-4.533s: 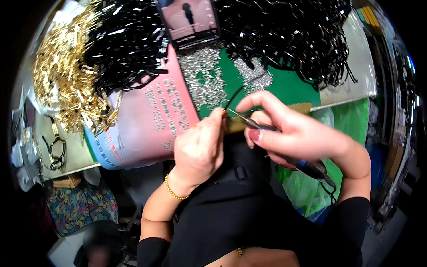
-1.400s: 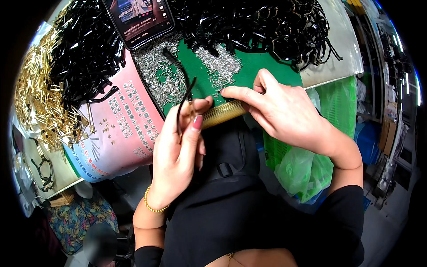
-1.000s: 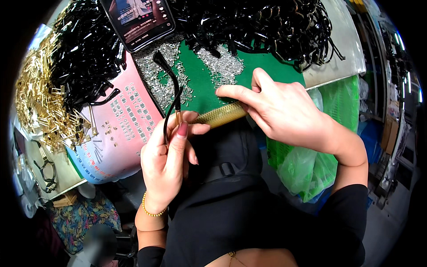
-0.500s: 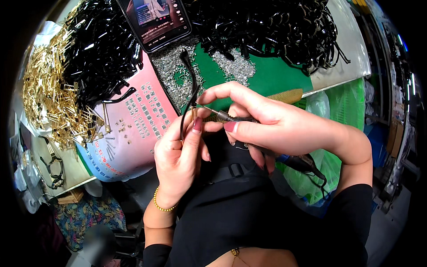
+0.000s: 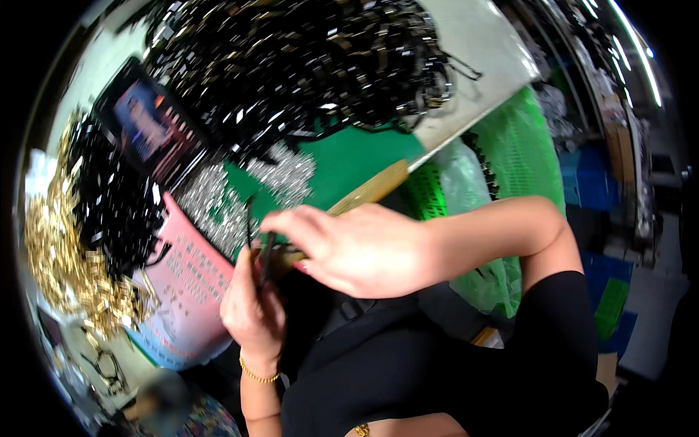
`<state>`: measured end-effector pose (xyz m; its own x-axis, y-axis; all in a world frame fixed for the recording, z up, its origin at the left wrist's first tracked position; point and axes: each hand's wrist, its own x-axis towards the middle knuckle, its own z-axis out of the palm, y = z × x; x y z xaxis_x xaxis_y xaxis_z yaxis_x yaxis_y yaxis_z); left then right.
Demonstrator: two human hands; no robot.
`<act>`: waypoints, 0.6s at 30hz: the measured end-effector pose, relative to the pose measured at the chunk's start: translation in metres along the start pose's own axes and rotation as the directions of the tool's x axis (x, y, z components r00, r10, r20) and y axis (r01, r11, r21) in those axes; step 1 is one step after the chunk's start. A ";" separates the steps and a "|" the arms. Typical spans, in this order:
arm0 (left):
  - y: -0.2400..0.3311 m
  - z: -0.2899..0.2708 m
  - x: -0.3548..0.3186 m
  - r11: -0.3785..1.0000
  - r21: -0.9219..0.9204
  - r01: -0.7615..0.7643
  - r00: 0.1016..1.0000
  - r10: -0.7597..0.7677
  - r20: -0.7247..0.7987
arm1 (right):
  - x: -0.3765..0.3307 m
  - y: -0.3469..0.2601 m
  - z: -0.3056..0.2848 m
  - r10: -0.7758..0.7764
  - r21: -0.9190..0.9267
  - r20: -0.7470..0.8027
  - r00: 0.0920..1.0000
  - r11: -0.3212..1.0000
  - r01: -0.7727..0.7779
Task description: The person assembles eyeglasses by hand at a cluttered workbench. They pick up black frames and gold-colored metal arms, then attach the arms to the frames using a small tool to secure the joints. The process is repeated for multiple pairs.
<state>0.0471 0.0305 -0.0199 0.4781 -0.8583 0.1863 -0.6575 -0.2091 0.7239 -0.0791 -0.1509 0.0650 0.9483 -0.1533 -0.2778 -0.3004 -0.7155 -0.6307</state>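
Right now, in the head view, both hands are meeting just in front of the near edge of the tabletop [image 5: 466,44]. The left hand [image 5: 251,309] is rising from below with its fingers [image 5: 244,273] pinched around a thin black strap piece [image 5: 261,251], which is standing nearly upright between the two hands. The right hand [image 5: 357,251] is reaching in from the right, lying across the top of the left, its fingers curled and closing toward the same piece; whether they are gripping it or only touching it is hidden behind the knuckles, so I cannot tell.

Judging by how things are lying, the work is looking well under way but far from over. A big tangled heap of black straps [image 5: 306,65] is filling the far side of the tabletop, and a second black heap [image 5: 116,211] is sitting at the left. A pile of gold clips [image 5: 62,262] is lying at the far left, and small silver parts [image 5: 240,193] are scattered on the green mat [image 5: 349,156] just beyond the hands. Only one piece is being handled, so many appear to be waiting.

A phone [image 5: 149,127] is leaning at the far left, a pink printed sheet [image 5: 186,280] is lying near the left hand, and a green mesh bag [image 5: 524,153] is hanging at the right.
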 end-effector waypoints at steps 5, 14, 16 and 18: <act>0.003 -0.012 0.009 0.949 -0.276 0.152 0.948 -0.218 -0.230 | -0.040 0.026 -0.026 -0.169 -0.333 -0.403 0.899 0.943 0.028; -0.007 -0.016 0.012 0.844 -0.513 0.157 0.895 -0.341 -0.288 | -0.039 0.125 -0.109 0.237 -0.129 -0.747 0.621 0.865 -0.485; -0.004 -0.020 0.011 0.841 -0.513 0.170 0.880 -0.365 -0.305 | -0.039 0.128 -0.104 0.220 -0.101 -0.794 0.567 0.872 -0.479; -0.004 -0.024 0.011 0.824 -0.530 0.201 0.855 -0.411 -0.316 | -0.037 0.131 -0.100 0.164 -0.185 -0.788 0.594 0.857 -0.482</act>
<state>0.0690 0.0336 -0.0045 0.8632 -0.4998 0.0712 -0.1370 -0.0962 0.9859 -0.1436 -0.3074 0.0655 0.5942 -0.7451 0.3028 -0.6953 -0.6652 -0.2723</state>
